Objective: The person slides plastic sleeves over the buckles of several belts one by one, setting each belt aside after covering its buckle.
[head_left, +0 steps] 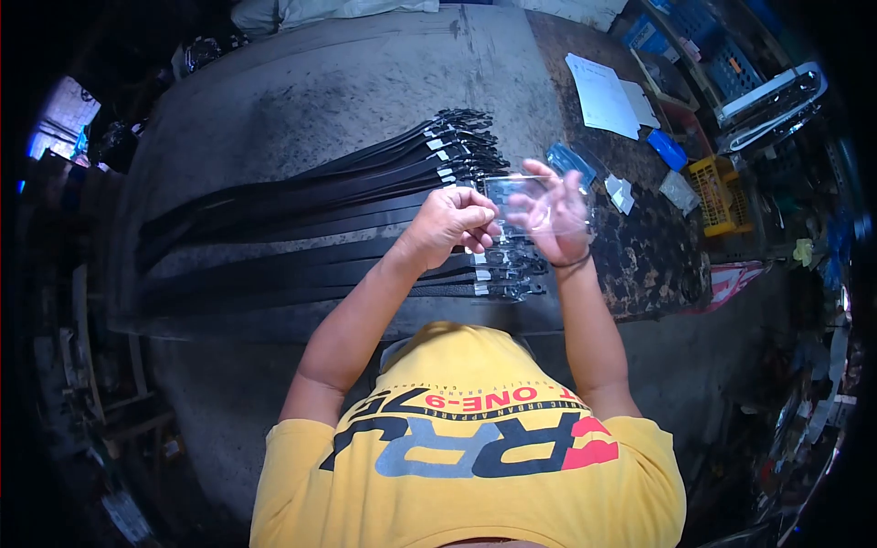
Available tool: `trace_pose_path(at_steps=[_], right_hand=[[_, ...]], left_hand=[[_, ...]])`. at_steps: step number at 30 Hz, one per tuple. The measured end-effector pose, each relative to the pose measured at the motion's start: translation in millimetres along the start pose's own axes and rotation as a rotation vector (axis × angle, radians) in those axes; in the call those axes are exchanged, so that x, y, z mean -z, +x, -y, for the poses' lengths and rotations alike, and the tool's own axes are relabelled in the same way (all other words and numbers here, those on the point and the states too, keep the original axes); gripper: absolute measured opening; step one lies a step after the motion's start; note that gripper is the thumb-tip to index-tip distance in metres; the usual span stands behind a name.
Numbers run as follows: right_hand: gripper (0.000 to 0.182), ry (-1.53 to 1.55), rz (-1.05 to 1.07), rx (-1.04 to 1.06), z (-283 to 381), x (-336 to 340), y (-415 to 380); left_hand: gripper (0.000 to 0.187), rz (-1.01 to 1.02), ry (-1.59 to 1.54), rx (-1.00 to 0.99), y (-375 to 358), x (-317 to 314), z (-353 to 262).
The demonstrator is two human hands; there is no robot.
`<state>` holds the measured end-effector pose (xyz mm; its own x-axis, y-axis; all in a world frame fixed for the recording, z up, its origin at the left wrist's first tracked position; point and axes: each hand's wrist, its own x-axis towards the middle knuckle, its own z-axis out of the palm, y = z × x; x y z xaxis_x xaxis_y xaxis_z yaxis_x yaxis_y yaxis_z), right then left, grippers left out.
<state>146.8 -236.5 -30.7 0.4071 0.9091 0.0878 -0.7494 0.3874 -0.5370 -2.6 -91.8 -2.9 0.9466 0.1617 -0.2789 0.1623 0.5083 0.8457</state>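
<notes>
My left hand [452,222] is closed, thumb and fingers pinching the left edge of a clear plastic bag [501,190]. My right hand [557,219] is open with its fingers spread, overlapping the bag in this view; a dark band circles that wrist. Beneath both hands lie black belts [338,215] in two groups, their straps running to the left. Dark metal buckles [468,128] are bunched at the right ends, and small white tags [445,172] sit close to them.
The belts rest on a large grey worktable [347,73]. At the right are papers [603,96], a blue packet [571,163], a blue object [667,149] and a yellow basket [717,196]. Crowded shelving [731,64] stands along the right side.
</notes>
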Motion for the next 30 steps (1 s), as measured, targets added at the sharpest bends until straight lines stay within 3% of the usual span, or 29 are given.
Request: trace_pose_path(at_steps=[2,3,4,7,15,18,20,22,23,24,26,28,30], right_hand=[[0.073,0.077,-0.026,0.022,-5.0,-0.1,-19.0],[0.059,0.02,-0.121,0.033,-8.8,-13.6,-25.0],[0.059,0.023,-0.128,0.029,-14.1,-13.7,-27.0],[0.023,-0.44,-0.406,0.043,-27.5,-20.3,-30.5],[0.02,-0.65,-0.368,0.073,-21.6,-37.1,-28.6],[0.02,-0.718,-0.372,0.047,-22.7,-39.5,-31.3],[0.031,-0.615,-0.377,0.0,-22.1,-36.7,-34.5],[0.056,-0.835,-0.486,0.342,-16.5,-43.7,-35.7],[0.084,-1.172,-0.509,0.433,-6.7,-33.4,-42.8],[0.105,-1.833,-0.469,0.558,6.7,-30.7,-53.3],[0.115,-2.27,-0.085,0.51,11.0,-45.7,-57.0],[0.12,-2.308,0.1,0.298,-7.3,-40.5,-57.4],[0.11,-2.267,0.146,0.253,-16.9,-34.7,-51.8]], left_hand=[[0.012,-0.132,0.053,-0.041,0.0,1.3,3.7],[0.011,-0.165,0.057,-0.041,-0.6,0.3,5.1],[0.011,-0.167,0.053,-0.035,-1.1,-1.4,6.7],[0.012,-0.17,0.078,-0.02,-0.6,-7.2,11.2],[0.014,-0.117,0.085,-0.171,-1.2,-6.8,12.7],[0.014,0.016,0.139,-0.264,0.6,-0.2,14.8],[0.014,0.015,0.079,-0.237,1.0,1.4,17.8],[0.014,-0.016,0.104,-0.21,-1.0,4.7,17.2],[0.014,-0.047,0.126,-0.179,-2.7,7.1,18.0],[0.014,-0.032,0.168,-0.163,-3.7,11.0,22.7],[0.014,0.013,0.246,-0.054,-10.9,7.5,25.6],[0.014,0.116,0.186,-0.031,-10.3,5.9,38.2],[0.012,0.166,0.15,-0.028,-8.8,5.4,43.4]])
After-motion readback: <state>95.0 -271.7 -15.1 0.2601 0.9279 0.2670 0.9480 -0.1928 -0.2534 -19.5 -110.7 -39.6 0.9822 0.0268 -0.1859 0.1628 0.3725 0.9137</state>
